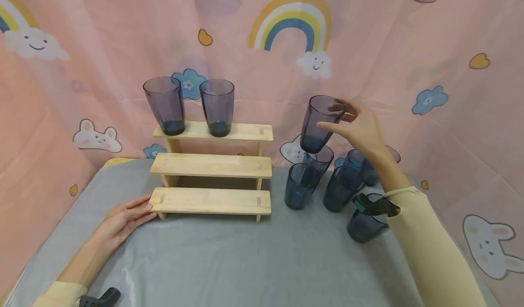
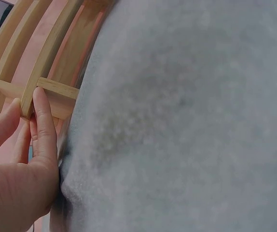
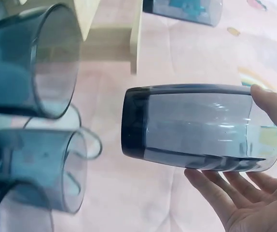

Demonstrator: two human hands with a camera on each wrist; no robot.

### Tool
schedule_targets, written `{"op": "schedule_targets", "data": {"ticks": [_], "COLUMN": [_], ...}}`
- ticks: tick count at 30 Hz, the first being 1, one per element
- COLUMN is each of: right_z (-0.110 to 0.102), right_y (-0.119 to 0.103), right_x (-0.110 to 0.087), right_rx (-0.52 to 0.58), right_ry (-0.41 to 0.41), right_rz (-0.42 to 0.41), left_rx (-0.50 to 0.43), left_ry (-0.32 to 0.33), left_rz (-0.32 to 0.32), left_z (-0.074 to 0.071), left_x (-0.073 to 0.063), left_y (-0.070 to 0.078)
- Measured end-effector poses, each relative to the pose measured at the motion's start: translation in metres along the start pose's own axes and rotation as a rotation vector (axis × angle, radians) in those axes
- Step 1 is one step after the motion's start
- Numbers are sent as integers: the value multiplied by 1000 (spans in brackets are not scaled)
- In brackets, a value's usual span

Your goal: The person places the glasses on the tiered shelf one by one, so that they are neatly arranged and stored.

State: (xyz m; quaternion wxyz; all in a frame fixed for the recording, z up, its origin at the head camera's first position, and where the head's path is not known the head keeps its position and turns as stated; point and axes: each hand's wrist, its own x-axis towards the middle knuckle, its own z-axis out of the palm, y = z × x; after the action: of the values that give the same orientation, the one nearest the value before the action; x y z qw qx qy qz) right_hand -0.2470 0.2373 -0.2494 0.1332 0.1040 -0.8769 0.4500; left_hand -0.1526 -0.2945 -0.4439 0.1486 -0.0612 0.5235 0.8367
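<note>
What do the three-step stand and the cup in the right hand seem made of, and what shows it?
Stand: apparently wood, pale and fairly matt; faint grain shows. Held cup: glass or perhaps plastic, smooth, glossy; see-through, with highlights.

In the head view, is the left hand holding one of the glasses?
No, the left hand grips the left end of the wooden stand, while the right hand holds a raised glass.
</note>
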Motion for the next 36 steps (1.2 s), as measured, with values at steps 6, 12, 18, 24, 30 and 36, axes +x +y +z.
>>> {"op": "schedule_targets", "data": {"ticks": [6,12,18,24,30,36], "right_z": [21,46,72,93,100,100], "right_y": [-15,-30,-40,-51,-51,-51], "right_x": [14,29,45,56,59,60], "right_rx": [33,62,87,127,92,69], "right_ry": [-15,-38,-53,-62,-83,-128], "right_rz": [-38,-30,-44,-65,-81,-88], "left_rx": [18,5,-13,5,-8,-8], "left_ry": [9,7,-11,-3,-7,-2], "left_rz": [-5,3,12,12,5,-5], "left_z": [1,2,2,1,6,1], "left_x": [1,1,0,2,3,1], "left_y": [1,2,3,2,0,0]}}
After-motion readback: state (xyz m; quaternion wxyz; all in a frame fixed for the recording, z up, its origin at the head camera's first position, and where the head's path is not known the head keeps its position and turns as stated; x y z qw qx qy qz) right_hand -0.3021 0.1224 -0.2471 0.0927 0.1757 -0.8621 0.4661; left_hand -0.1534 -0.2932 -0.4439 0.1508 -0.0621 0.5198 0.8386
